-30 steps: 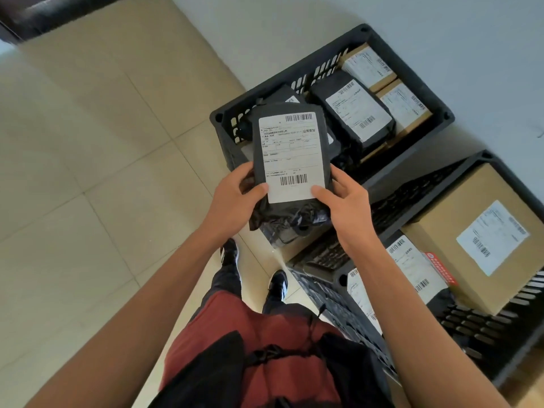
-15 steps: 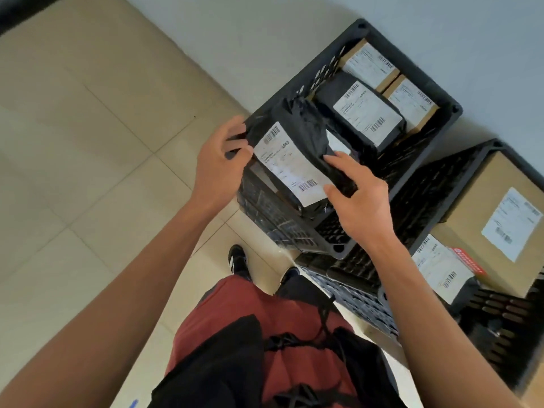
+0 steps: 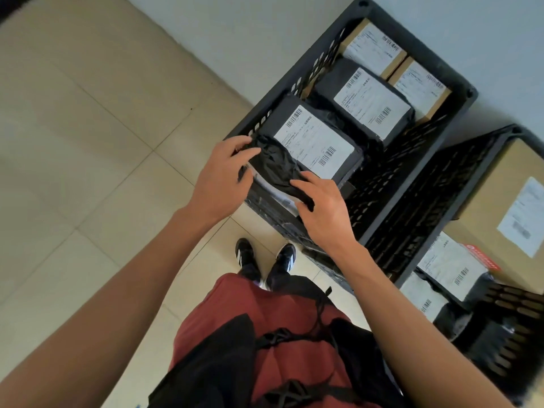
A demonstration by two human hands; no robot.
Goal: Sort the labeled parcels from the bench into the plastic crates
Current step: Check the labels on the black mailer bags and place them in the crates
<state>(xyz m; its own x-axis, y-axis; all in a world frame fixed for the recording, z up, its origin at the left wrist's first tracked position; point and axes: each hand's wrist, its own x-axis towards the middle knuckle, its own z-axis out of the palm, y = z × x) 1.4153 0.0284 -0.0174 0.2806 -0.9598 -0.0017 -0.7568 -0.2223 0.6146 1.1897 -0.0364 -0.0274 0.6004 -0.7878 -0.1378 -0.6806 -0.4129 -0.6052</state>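
Beige tiled floor [image 3: 88, 142] spreading out left of the fingers, pale wall [image 3: 265, 30] beyond them, black shoes [image 3: 265, 257] planted below, red garment [image 3: 265, 319] nearest the camera

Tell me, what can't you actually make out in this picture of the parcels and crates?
- Label text on the black parcel: head view, print too small.
- Its near end: covered by the left hand and right hand.
- Right crate: cut off by the frame edge.
- Label on the big cardboard box: blurred.
- The bench: out of frame.
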